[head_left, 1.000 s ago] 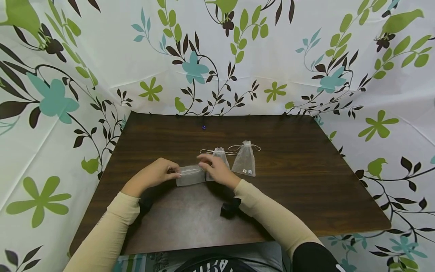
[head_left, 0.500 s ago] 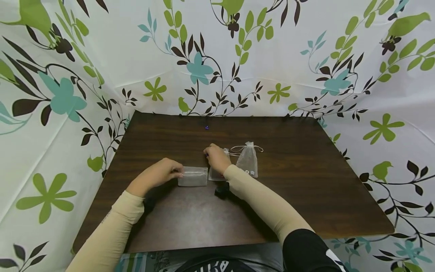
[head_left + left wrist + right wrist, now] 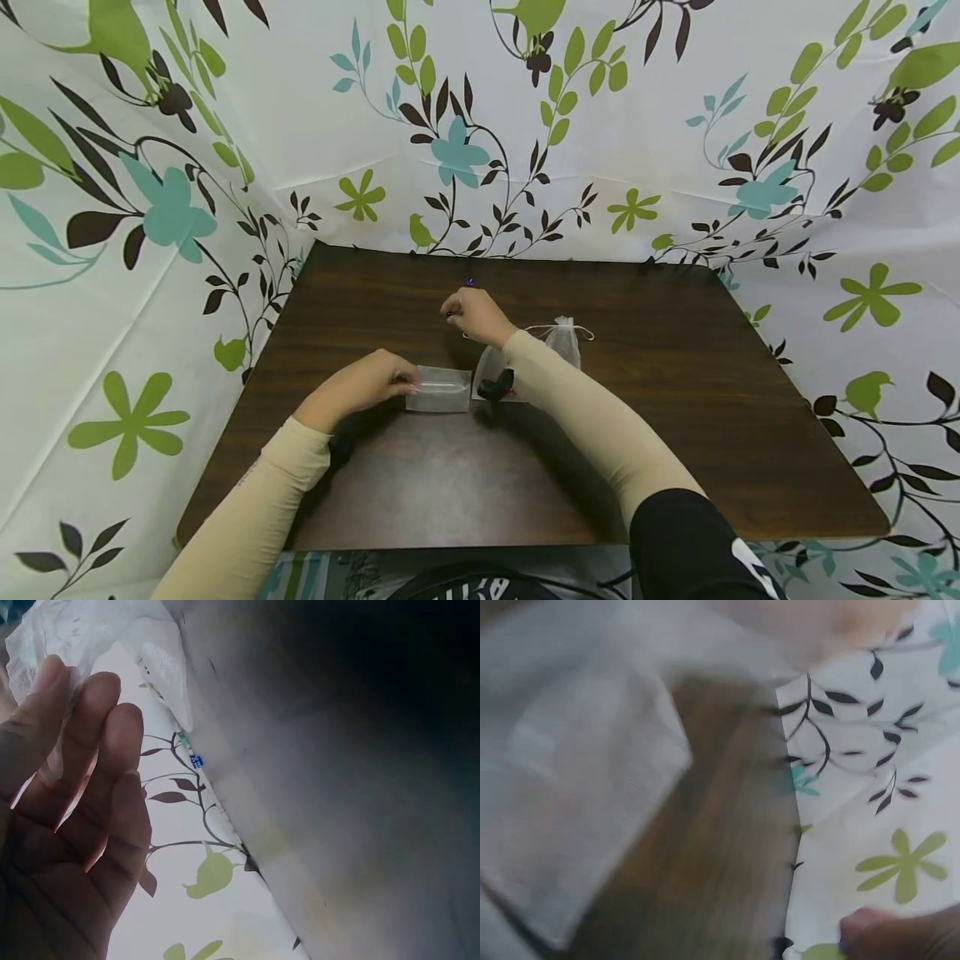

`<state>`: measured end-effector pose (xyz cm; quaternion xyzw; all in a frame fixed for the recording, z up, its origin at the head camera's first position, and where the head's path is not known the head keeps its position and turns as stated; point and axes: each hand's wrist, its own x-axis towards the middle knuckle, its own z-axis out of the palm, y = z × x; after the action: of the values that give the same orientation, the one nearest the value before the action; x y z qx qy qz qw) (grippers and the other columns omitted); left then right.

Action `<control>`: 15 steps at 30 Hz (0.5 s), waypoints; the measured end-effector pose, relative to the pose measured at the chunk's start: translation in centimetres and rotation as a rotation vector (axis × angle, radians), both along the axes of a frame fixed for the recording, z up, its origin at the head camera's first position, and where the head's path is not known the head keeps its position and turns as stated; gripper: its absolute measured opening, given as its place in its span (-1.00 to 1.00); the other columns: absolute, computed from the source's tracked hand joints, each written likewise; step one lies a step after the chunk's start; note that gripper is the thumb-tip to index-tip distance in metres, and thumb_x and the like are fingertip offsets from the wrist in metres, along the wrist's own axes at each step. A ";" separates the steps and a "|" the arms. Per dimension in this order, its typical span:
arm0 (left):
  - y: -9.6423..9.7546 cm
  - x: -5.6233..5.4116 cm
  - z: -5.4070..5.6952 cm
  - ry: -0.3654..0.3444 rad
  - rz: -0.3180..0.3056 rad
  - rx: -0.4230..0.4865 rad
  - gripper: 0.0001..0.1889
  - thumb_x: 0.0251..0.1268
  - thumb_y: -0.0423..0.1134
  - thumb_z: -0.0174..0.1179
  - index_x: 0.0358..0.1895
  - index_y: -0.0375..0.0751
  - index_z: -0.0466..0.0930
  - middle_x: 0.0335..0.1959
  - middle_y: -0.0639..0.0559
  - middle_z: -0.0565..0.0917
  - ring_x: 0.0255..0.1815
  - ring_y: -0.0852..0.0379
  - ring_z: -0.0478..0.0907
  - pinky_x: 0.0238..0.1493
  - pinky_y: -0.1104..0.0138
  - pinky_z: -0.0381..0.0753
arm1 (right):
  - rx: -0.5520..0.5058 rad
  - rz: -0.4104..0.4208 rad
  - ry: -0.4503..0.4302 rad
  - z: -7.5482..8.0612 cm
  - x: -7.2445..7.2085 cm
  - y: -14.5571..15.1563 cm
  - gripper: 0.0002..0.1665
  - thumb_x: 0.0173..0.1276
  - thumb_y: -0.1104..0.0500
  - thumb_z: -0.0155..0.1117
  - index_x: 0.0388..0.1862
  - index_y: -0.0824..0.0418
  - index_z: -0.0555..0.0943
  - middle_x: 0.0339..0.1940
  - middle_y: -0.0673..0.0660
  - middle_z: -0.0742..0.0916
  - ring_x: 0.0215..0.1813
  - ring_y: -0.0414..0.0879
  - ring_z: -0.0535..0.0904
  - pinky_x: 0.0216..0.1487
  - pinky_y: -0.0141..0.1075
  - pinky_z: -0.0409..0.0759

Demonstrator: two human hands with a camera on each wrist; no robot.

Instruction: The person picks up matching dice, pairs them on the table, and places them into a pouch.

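With thumb and fingertips my left hand (image 3: 371,385) pinches the left end of a sheer white organza pouch (image 3: 442,398) lying on the table. My right hand (image 3: 478,317) is over the far middle of the table, pinching a small dark-blue piece (image 3: 450,314), too small to make out. Just beyond it sits a blue die (image 3: 470,282), whose white dots show in the left wrist view. A second organza pouch (image 3: 487,367) lies partly hidden under the right forearm. A third drawstring pouch (image 3: 566,343) is behind that sleeve.
The brown wooden table (image 3: 637,317) ends at a white curtain (image 3: 525,217) printed with leaves and birds. A black wrist camera (image 3: 497,387) hangs under the right wrist, over the second pouch.
My right hand has left the pouches and moved away toward the table's back, with the dark-blue piece in its fingertips. The left hand keeps hold of its pouch.
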<state>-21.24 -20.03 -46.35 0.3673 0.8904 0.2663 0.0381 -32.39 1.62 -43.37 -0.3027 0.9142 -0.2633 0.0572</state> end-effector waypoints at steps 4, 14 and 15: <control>0.2 0.0 -0.2 0.000 -0.010 0.000 -0.96 0.33 -0.30 0.35 -0.31 -0.11 0.75 -0.35 0.19 0.73 -0.32 0.29 0.64 -0.25 0.33 0.65 | -0.103 -0.002 -0.074 -0.2 -2.2 -1.7 -0.72 0.40 0.32 0.37 0.06 0.33 0.66 -0.11 0.16 0.73 -0.07 -0.01 0.63 -0.01 -0.23 0.58; 0.5 0.4 0.2 -0.021 -0.010 0.004 -0.93 0.31 -0.24 0.37 -0.31 -0.14 0.75 -0.36 0.21 0.73 -0.36 0.34 0.62 -0.27 0.38 0.64 | -0.116 -0.073 -0.235 -5.2 -4.3 -3.9 -0.73 0.32 0.30 0.46 -0.03 0.27 0.65 -0.17 0.10 0.69 -0.12 -0.09 0.58 -0.14 -0.35 0.55; 0.5 0.4 0.2 -0.028 -0.009 0.003 -0.93 0.31 -0.24 0.37 -0.32 -0.14 0.75 -0.36 0.21 0.73 -0.36 0.34 0.62 -0.27 0.38 0.64 | -0.119 -0.078 -0.231 -5.4 -4.4 -3.9 -0.73 0.31 0.30 0.47 -0.03 0.26 0.65 -0.18 0.10 0.69 -0.12 -0.09 0.58 -0.13 -0.34 0.55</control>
<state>-20.82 -19.53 -46.12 0.3677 0.8877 0.2724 0.0511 -36.75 -2.31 -48.74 -0.2376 0.8953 -0.3522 0.1338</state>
